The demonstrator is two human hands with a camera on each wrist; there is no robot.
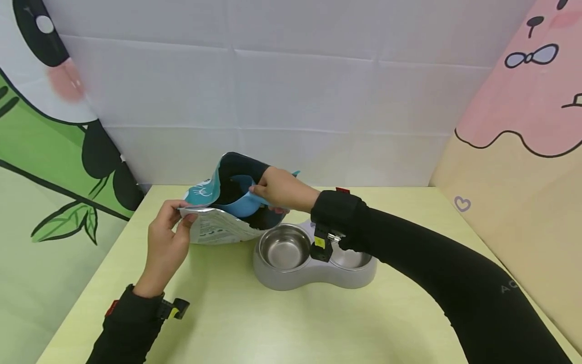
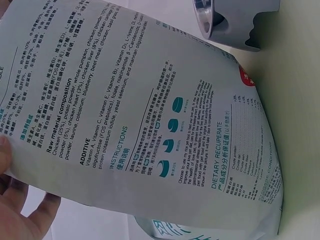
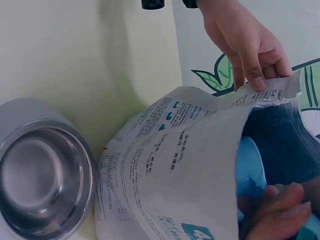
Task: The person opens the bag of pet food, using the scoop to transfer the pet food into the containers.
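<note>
A pet food bag [image 1: 220, 227], white and teal with a dark inside, lies tilted with its mouth open toward me. My left hand [image 1: 169, 237] pinches the bag's edge between thumb and fingers. In the bag's mouth, my right hand [image 1: 284, 189] grips the handle of a blue scoop [image 1: 245, 203]. The right wrist view shows the scoop [image 3: 250, 167] partly hidden by the bag wall, with the fingers of my right hand [image 3: 280, 212] around its handle. What the scoop contains cannot be made out.
Just right of the bag stands a grey double feeder [image 1: 291, 278] with two steel bowls [image 1: 285, 247]; my right wrist partly covers the right bowl. Both are on a pale yellow table [image 1: 273, 323]. A white cloth wall [image 1: 300, 101] rises behind, with cartoon-printed sheets at the sides.
</note>
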